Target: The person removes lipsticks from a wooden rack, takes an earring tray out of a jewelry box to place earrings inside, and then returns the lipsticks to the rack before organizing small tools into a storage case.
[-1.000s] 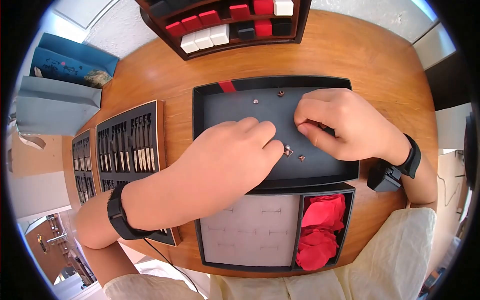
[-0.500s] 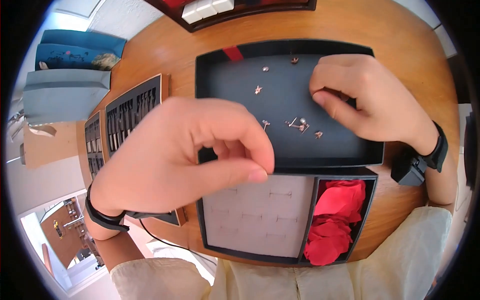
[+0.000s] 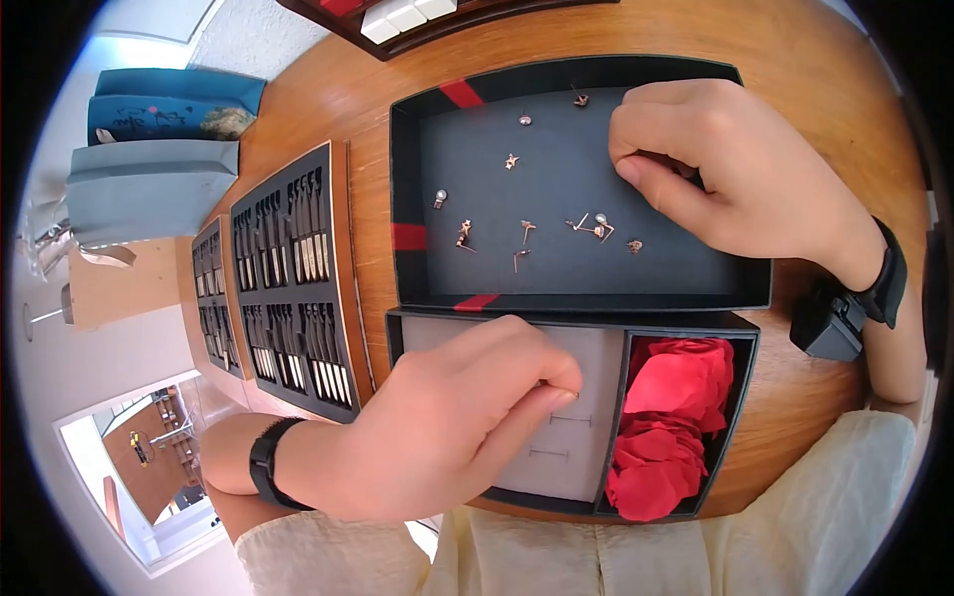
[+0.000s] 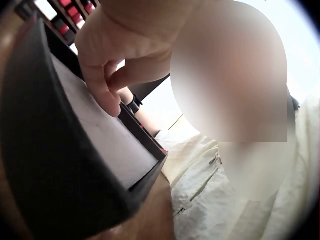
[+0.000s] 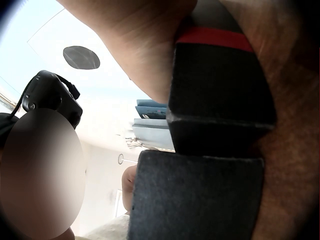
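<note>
My left hand (image 3: 467, 417) hovers over the grey slotted insert (image 3: 566, 467) of the lower black box, thumb and index finger pinching a tiny gold-coloured piece (image 3: 575, 395). In the left wrist view those fingers (image 4: 100, 92) hang just above the pale insert (image 4: 110, 145). My right hand (image 3: 735, 174) is over the right side of the upper black tray (image 3: 586, 288), fingers curled and thumb against index finger; nothing shows between them. Several small earrings lie in this tray, including a star-shaped one (image 3: 511, 161), a pearl one (image 3: 440, 199) and a cluster (image 3: 600, 226).
Red petals (image 3: 656, 467) fill the lower box's right compartment. Left of the boxes lie cases of dark, gold-ended pieces (image 3: 288, 288), with blue bags (image 3: 154, 189) beyond. A dark wooden rack (image 3: 397, 45) stands at the back of the wooden table (image 3: 795, 417).
My left hand has moved from the upper tray down over the grey insert, uncovering more earrings. My right hand keeps its curled pose over the tray. The head view has shifted.
</note>
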Available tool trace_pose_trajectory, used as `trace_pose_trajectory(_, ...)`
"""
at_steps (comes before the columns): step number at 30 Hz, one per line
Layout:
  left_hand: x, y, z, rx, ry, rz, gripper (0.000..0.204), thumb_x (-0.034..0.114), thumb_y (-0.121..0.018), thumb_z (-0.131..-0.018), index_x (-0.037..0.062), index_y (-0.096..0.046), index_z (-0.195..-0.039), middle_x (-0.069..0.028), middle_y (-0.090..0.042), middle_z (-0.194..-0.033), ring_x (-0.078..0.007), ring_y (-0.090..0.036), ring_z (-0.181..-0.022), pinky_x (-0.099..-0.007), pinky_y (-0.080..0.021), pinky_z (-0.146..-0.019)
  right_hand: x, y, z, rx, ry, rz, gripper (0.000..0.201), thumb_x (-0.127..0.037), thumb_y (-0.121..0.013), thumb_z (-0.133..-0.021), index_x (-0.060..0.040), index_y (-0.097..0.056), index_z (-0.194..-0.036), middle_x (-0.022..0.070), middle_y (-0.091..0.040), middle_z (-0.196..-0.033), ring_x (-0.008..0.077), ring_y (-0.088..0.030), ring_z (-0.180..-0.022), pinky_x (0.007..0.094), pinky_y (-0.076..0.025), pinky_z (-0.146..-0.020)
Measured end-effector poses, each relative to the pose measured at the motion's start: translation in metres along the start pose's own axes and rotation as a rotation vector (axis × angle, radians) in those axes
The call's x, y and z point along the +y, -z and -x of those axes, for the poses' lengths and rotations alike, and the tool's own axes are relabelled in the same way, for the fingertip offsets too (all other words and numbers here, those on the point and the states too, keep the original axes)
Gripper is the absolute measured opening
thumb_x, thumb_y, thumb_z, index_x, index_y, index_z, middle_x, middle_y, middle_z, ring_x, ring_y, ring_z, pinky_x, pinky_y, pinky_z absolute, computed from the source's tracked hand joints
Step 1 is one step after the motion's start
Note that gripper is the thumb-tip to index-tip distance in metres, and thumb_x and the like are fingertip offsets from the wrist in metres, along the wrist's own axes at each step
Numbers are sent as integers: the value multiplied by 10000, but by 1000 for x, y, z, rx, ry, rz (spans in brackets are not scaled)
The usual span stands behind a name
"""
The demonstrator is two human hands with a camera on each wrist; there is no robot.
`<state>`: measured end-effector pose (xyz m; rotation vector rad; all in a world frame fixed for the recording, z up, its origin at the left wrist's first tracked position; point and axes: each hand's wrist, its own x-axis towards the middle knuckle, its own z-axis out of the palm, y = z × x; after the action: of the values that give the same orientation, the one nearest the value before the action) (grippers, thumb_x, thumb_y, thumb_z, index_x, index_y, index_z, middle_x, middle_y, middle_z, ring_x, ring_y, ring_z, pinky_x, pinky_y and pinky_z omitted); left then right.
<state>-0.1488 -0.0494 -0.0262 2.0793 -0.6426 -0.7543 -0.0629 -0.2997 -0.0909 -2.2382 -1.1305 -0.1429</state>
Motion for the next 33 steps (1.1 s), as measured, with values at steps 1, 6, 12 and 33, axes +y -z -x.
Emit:
trace_pose_trajectory(1,0,-2,0,10,-17,-39,132,-102,-608,-873,-23,-628,-977,-102,-618,-925,-120,-594,-695,-218,-491,-586,-1,-1,0,3,0,-2,43,-1,-592,-819,11,-552,-830,166,-514,-740,373,-525,-704,428,-429,-629)
trace_pose_trajectory(6,2,-7,-3,35,-20,-107,115,-87,-614,-877,-29,-620,-976,-105,-622,-925,-128,-602,-705,-215,-500,-602,-1,-2,3,22,-15,6,51,-13,-608,-816,6,-565,-834,167,-529,-745,369,-546,-706,430,-437,-623)
trace_pose_trajectory(12,-1,-8,-6,114,-59,-266,81,-38,-647,-876,-13,-629,-952,-65,-636,-759,-110,-605,-570,-227,-493,-521,1,-3,2,7,-24,16,59,-15,-612,-809,7,-562,-830,167,-536,-746,376,-555,-720,435,-443,-631)
trace_pose_trajectory(33,-6,45,-50,162,22,-623,181,-32,-682,-821,40,-623,-976,-66,-598,-884,-157,-559,-675,-259,-444,-584,-2,-2,2,10,-50,36,60,-10,-594,-761,6,-551,-800,163,-554,-746,370,-572,-730,440,-456,-633)
